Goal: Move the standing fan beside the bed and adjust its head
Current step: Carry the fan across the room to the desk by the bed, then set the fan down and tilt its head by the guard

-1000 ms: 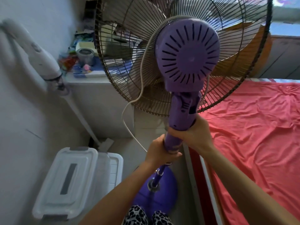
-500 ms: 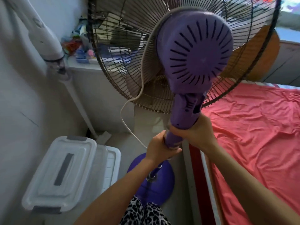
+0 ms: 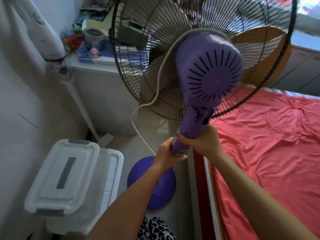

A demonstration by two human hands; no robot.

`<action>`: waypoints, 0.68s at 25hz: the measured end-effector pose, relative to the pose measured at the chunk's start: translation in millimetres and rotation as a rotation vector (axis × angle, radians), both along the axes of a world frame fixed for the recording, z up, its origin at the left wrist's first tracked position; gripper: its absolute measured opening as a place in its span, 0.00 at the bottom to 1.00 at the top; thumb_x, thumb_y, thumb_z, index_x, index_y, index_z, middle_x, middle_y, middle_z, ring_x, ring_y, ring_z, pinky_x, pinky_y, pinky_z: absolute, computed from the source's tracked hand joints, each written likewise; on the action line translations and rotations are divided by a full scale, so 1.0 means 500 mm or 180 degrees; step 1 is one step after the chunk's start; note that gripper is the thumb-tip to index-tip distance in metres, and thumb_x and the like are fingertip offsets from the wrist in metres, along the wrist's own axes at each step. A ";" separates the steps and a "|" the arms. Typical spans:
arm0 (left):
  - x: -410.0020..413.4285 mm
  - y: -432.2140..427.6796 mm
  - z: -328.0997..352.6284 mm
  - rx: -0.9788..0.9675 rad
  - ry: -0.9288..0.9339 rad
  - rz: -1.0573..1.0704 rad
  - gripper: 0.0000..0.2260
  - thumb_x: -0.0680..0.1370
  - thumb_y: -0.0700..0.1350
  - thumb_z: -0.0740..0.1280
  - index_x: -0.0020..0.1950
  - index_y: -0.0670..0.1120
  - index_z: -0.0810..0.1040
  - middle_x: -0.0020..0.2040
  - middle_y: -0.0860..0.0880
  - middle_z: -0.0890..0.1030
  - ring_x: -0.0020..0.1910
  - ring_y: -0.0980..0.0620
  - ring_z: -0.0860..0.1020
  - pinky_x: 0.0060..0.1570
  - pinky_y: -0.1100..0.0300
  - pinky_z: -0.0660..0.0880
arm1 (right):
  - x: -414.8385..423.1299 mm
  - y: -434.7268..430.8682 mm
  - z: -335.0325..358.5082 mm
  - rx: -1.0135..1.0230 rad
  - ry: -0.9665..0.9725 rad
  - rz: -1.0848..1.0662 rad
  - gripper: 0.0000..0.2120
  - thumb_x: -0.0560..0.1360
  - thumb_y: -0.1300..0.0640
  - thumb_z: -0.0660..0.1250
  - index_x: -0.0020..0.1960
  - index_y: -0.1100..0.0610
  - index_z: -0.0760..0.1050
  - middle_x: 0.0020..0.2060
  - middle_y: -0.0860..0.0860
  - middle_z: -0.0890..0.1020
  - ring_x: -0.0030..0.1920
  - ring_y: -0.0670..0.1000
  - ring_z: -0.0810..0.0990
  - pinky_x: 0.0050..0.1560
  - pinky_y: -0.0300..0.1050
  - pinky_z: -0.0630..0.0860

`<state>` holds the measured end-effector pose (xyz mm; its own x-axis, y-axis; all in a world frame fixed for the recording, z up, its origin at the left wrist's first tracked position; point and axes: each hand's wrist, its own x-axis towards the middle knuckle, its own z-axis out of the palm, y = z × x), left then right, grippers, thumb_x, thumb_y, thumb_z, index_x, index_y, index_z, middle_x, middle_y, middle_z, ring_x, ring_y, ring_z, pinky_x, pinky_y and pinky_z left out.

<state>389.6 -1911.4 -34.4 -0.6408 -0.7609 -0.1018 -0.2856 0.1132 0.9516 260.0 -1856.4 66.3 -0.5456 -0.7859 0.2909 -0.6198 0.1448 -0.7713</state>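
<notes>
A purple standing fan fills the head view: its round motor housing point(image 3: 210, 70) faces me, with the dark wire cage point(image 3: 155, 54) behind it. My right hand point(image 3: 201, 142) grips the purple neck just under the housing. My left hand point(image 3: 167, 153) holds the pole right below. The round purple base point(image 3: 161, 189) sits on the floor in the gap beside the bed point(image 3: 268, 144), which has a red sheet. A white cord point(image 3: 147, 104) loops down from the fan head toward my left hand.
A clear plastic storage bin with a white lid point(image 3: 67, 175) stands left of the fan base. A white stick vacuum point(image 3: 50, 47) leans against the left wall. Behind the fan cage is a white cabinet point(image 3: 107, 87) with clutter on top.
The fan head has shifted right and closer to me. The base now stands further forward, next to the bed frame. Both hands keep the same grip.
</notes>
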 end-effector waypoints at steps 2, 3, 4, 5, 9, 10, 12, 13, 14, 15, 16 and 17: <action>0.008 0.004 0.005 0.0133 0.0010 -0.0023 0.20 0.64 0.41 0.81 0.45 0.52 0.73 0.36 0.49 0.81 0.31 0.63 0.76 0.31 0.69 0.74 | 0.008 0.005 0.002 0.0119 0.0003 0.0014 0.22 0.59 0.38 0.80 0.39 0.55 0.82 0.32 0.47 0.86 0.32 0.41 0.83 0.31 0.41 0.79; 0.011 0.007 0.008 0.0201 -0.0014 0.0015 0.19 0.64 0.40 0.81 0.45 0.50 0.74 0.38 0.45 0.82 0.32 0.61 0.76 0.32 0.65 0.76 | 0.012 0.008 0.002 0.0186 0.0030 0.0017 0.22 0.58 0.38 0.80 0.39 0.55 0.83 0.32 0.47 0.86 0.31 0.40 0.83 0.31 0.39 0.78; 0.014 0.012 0.011 0.0267 -0.0037 0.0082 0.18 0.64 0.39 0.80 0.46 0.47 0.75 0.39 0.41 0.83 0.33 0.57 0.76 0.33 0.59 0.77 | 0.016 0.013 0.001 0.0248 0.0036 0.0009 0.23 0.58 0.37 0.79 0.39 0.56 0.82 0.31 0.46 0.85 0.31 0.39 0.81 0.31 0.37 0.77; 0.015 0.016 0.016 0.0328 -0.0062 0.0157 0.17 0.64 0.38 0.80 0.46 0.43 0.75 0.40 0.38 0.82 0.33 0.53 0.75 0.35 0.54 0.77 | 0.017 0.017 0.002 0.0295 0.0003 0.0001 0.24 0.58 0.37 0.79 0.39 0.57 0.82 0.31 0.47 0.85 0.31 0.38 0.81 0.31 0.37 0.76; 0.009 0.032 0.021 0.0444 -0.0026 0.0211 0.17 0.65 0.34 0.78 0.48 0.37 0.75 0.41 0.33 0.81 0.36 0.50 0.73 0.39 0.45 0.77 | 0.024 0.034 0.004 0.0289 -0.0106 -0.0141 0.22 0.57 0.37 0.78 0.39 0.54 0.82 0.32 0.47 0.85 0.31 0.32 0.79 0.32 0.33 0.75; 0.010 0.032 0.025 0.0492 -0.0038 0.0214 0.17 0.66 0.33 0.77 0.50 0.38 0.75 0.43 0.34 0.82 0.37 0.49 0.75 0.41 0.44 0.78 | 0.026 0.033 0.009 0.0323 -0.0140 -0.0143 0.21 0.57 0.38 0.78 0.39 0.53 0.81 0.31 0.47 0.84 0.31 0.32 0.79 0.32 0.31 0.74; 0.015 0.029 0.041 0.0602 -0.0117 0.0214 0.19 0.66 0.32 0.77 0.53 0.39 0.75 0.44 0.36 0.83 0.40 0.48 0.76 0.44 0.44 0.80 | 0.035 0.031 0.018 0.0422 -0.0205 -0.0164 0.21 0.57 0.38 0.79 0.39 0.52 0.80 0.31 0.46 0.84 0.31 0.33 0.79 0.31 0.29 0.73; 0.016 0.026 0.047 0.0656 -0.0183 0.0175 0.21 0.66 0.31 0.77 0.55 0.39 0.75 0.45 0.38 0.82 0.42 0.48 0.76 0.46 0.44 0.80 | 0.040 0.032 0.022 0.0459 -0.0233 -0.0171 0.21 0.57 0.38 0.79 0.38 0.52 0.80 0.31 0.43 0.84 0.31 0.33 0.79 0.31 0.28 0.72; 0.015 0.023 0.053 0.0720 -0.0271 0.0095 0.22 0.66 0.31 0.77 0.57 0.38 0.74 0.45 0.40 0.82 0.43 0.49 0.76 0.48 0.45 0.80 | 0.042 0.035 0.025 0.0485 -0.0272 -0.0183 0.21 0.57 0.38 0.79 0.38 0.52 0.80 0.30 0.41 0.84 0.31 0.32 0.80 0.31 0.26 0.71; 0.017 0.016 0.070 0.0765 -0.0406 -0.0017 0.23 0.67 0.32 0.77 0.59 0.39 0.74 0.47 0.42 0.81 0.45 0.48 0.77 0.51 0.46 0.80 | 0.046 0.036 0.037 0.0516 -0.0363 -0.0198 0.21 0.56 0.38 0.79 0.39 0.51 0.80 0.30 0.38 0.84 0.32 0.31 0.80 0.30 0.25 0.71; 0.016 0.015 0.079 0.0806 -0.0529 -0.0109 0.24 0.68 0.33 0.77 0.62 0.39 0.74 0.50 0.43 0.81 0.47 0.48 0.78 0.53 0.48 0.80 | 0.049 0.040 0.041 0.0601 -0.0423 -0.0223 0.20 0.55 0.38 0.79 0.39 0.49 0.79 0.30 0.35 0.83 0.33 0.30 0.80 0.30 0.23 0.70; 0.017 0.017 0.084 0.0821 -0.0636 -0.0187 0.25 0.69 0.34 0.77 0.64 0.40 0.73 0.54 0.42 0.82 0.50 0.46 0.79 0.56 0.50 0.79 | 0.052 0.044 0.045 0.0714 -0.0446 -0.0252 0.20 0.54 0.37 0.79 0.38 0.48 0.79 0.29 0.33 0.82 0.32 0.28 0.79 0.29 0.23 0.69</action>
<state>398.2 -1903.0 7.4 -0.6308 -0.6559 -0.4145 -0.4698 -0.1024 0.8768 286.1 -1834.3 88.9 -0.6305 -0.7755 0.0316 -0.4891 0.3655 -0.7920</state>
